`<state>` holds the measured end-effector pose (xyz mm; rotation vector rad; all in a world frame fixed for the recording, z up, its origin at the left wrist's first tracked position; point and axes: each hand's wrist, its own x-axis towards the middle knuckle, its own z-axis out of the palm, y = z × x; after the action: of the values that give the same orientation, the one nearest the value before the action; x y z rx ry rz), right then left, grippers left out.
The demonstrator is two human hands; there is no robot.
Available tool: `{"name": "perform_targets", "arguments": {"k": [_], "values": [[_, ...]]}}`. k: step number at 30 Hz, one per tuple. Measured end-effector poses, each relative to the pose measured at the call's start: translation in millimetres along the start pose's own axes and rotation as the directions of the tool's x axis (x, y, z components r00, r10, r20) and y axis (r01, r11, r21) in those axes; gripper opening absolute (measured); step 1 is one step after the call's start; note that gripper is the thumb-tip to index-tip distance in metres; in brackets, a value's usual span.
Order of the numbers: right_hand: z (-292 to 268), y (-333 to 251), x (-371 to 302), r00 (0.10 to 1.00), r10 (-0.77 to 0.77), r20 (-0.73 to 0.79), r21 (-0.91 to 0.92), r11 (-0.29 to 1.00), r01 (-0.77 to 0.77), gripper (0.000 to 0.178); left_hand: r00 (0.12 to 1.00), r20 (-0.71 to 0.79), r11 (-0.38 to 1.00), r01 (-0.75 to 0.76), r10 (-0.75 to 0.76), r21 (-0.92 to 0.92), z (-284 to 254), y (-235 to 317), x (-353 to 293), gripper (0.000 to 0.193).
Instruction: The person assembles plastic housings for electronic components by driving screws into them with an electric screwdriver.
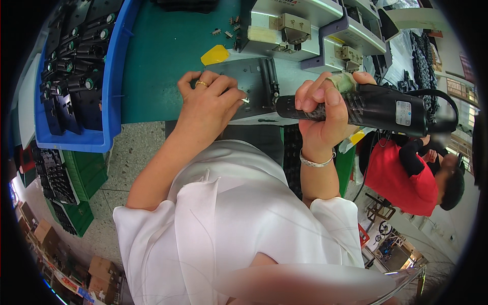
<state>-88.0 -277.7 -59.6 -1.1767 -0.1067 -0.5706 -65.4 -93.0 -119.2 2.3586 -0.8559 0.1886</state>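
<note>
My right hand (323, 109) is wrapped round a black electric screwdriver (389, 108), which lies nearly level with its nose pointing left. Pale green tape or cloth (343, 81) is wound on it by my fingers. The nose end is beside the right edge of a flat black plate (244, 73), close to a black bar on that edge. At the plate's left side my left hand (211, 99) pinches a small silvery part (245, 100) between thumb and fingertips. Its exact kind is too small to make out.
A blue bin (114, 76) of black plates with cylindrical parts stands at left. Beyond the plate are a yellow piece (215, 54), several small loose parts (229, 34) and metal machines (284, 35). Green crates (84, 175) stand lower left. A person in red (401, 175) sits at right.
</note>
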Motion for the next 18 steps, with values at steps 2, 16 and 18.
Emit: {"name": "perform_targets", "arguments": {"k": [2,16,18], "values": [[-0.2,-0.8,-0.8,1.0,-0.004,-0.004,0.003,1.0,0.004,0.043,1.0,0.023,1.0,-0.006,0.006,-0.01,-1.6,1.3,1.7,0.013],[-7.6,-2.8,-0.8,0.999,0.009,-0.048,0.066,0.998,-0.006,0.045,0.994,0.104,1.0,-0.024,0.024,0.002,0.2,4.7,1.7,0.02],[-8.5,-3.4,-1.0,0.999,0.008,-0.053,0.065,0.998,-0.004,0.045,0.994,0.105,0.998,-0.035,0.03,0.043,1.0,3.7,1.7,0.019]]}}
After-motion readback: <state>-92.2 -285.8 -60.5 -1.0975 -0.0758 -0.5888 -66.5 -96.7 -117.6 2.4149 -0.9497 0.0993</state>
